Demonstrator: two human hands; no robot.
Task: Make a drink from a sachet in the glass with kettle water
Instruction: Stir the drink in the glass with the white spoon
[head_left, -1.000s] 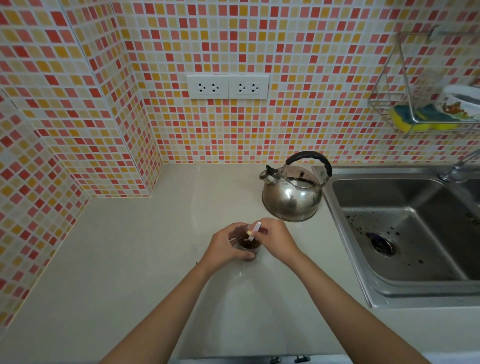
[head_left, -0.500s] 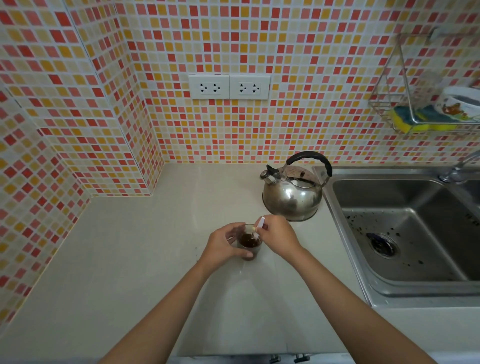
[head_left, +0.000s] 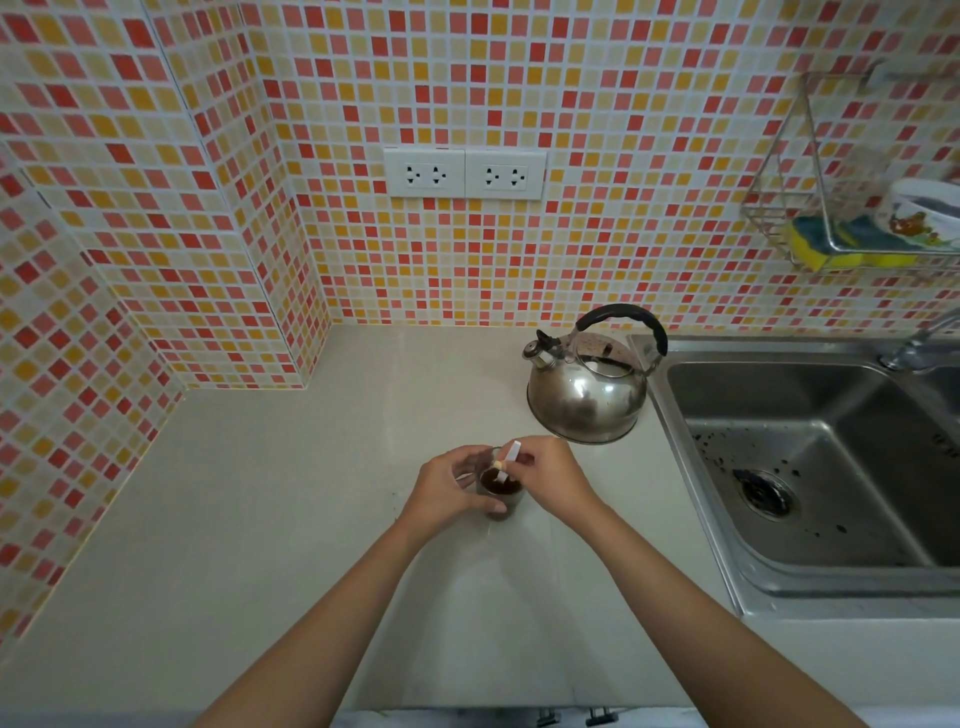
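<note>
A small clear glass (head_left: 500, 491) with dark brown drink stands on the beige counter (head_left: 291, 519). My left hand (head_left: 449, 486) wraps around its left side and holds it. My right hand (head_left: 553, 478) pinches a thin white sachet (head_left: 508, 460) that stands tilted with its lower end in the dark liquid. The steel kettle (head_left: 587, 389) with a black handle sits behind the glass, a little to the right, its spout pointing left.
A steel sink (head_left: 810, 467) lies to the right, with dark specks and a drain. A tap (head_left: 919, 343) shows at the far right. A wire rack (head_left: 852, 218) with a sponge hangs on the tiled wall. Two wall sockets (head_left: 465, 173) sit above the counter.
The sachet in my right hand shifted slightly inside the glass, its top swinging from left to right. The left hand and the kettle stayed put.
</note>
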